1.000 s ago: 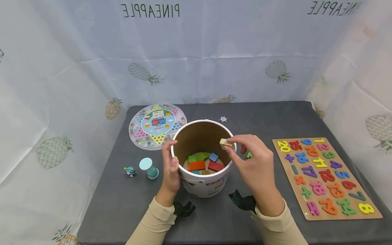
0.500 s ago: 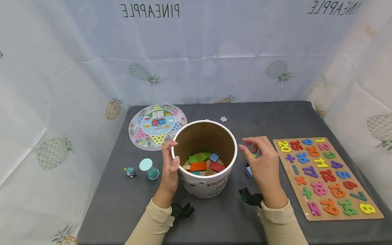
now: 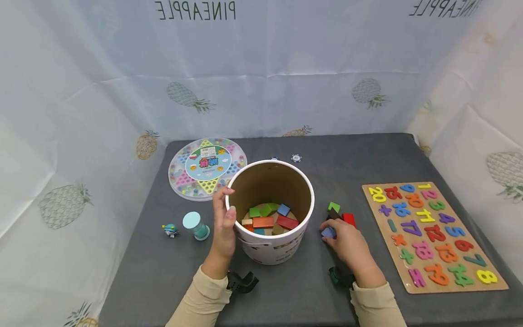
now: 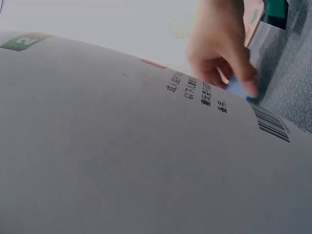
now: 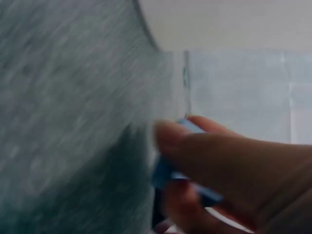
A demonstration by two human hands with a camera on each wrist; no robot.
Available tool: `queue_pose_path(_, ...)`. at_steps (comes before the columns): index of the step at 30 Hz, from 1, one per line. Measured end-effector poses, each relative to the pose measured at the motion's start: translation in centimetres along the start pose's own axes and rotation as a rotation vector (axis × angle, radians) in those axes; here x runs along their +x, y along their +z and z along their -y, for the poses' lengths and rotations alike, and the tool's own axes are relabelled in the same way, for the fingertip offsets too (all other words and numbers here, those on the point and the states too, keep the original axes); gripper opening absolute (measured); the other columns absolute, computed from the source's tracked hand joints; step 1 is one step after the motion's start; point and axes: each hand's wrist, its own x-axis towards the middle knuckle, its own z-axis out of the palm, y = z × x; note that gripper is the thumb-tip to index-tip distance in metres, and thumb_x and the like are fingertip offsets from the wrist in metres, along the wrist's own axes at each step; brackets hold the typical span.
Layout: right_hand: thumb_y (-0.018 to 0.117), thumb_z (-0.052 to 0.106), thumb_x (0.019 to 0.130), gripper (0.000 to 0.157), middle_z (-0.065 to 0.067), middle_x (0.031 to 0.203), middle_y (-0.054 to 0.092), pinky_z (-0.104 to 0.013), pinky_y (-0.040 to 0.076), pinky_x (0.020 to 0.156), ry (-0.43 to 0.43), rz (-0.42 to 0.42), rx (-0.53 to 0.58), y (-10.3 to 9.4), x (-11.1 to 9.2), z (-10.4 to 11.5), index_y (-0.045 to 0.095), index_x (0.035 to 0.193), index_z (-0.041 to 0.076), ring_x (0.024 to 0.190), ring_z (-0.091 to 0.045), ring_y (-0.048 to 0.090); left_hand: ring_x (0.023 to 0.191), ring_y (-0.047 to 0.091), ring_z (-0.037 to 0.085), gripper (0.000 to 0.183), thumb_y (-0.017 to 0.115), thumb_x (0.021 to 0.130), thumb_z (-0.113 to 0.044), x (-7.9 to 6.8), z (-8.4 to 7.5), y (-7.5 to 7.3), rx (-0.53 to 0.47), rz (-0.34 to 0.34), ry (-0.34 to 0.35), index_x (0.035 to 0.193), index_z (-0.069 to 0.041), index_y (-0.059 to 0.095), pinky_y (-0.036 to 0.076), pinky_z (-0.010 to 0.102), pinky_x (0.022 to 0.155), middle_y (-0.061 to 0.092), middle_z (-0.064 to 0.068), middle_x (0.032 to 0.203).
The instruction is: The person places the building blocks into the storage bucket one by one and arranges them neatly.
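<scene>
A white bucket [image 3: 267, 254] with a brown inside stands upright on the dark table. Several toy blocks, red, orange, green, blue and plain wood, lie at its bottom. My left hand [image 3: 222, 227] grips the bucket's rim from the left side. On the table to the right of the bucket, my right hand [image 3: 350, 244] pinches a blue block [image 3: 328, 233] between thumb and fingers; the right wrist view shows the same blue block [image 5: 163, 171] partly covered by them. Near those fingers lie a green block [image 3: 333, 206], a red block [image 3: 349, 220] and a dark block [image 3: 333, 214].
On the right lies a wooden number puzzle board [image 3: 433, 236]. A round Chinese checkers board [image 3: 207, 169] is at the back left. Left of the bucket stand a teal sand timer [image 3: 197, 225] and a small figurine [image 3: 170, 230]. A poker chip [image 3: 296, 158] lies behind it.
My right hand has let go of the plain wooden block, now inside the bucket, and moved right and down to the blue block. The left hand stays on the rim.
</scene>
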Motion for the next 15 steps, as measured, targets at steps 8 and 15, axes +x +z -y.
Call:
queue_pose_path(8, 0.074, 0.009, 0.082, 0.035, -0.002, 0.096, 0.058, -0.026, 0.046, 0.060, -0.089, -0.396, 0.260, -4.6, -0.1, 4.5, 0.066, 0.115, 0.017, 0.074, -0.017, 0.050, 0.127, 0.027, 0.045, 0.043, 0.038, 0.088, -0.022, 0.0, 0.1, 0.1, 0.000, -0.007, 0.015, 0.126, -0.004, 0.029, 0.025, 0.061, 0.098, 0.029, 0.028, 0.134)
queue_pose_path(15, 0.074, 0.006, 0.080, 0.035, 0.007, 0.092, 0.060, -0.021, 0.037, 0.058, -0.367, -0.551, 0.456, -9.2, -0.6, 10.1, 0.069, 0.112, 0.019, 0.073, -0.012, 0.045, 0.131, 0.025, 0.034, 0.045, 0.038, 0.088, -0.023, 0.0, 0.2, 0.0, 0.043, -0.005, 0.025, 0.127, -0.003, 0.029, 0.020, 0.063, 0.100, 0.029, 0.024, 0.136)
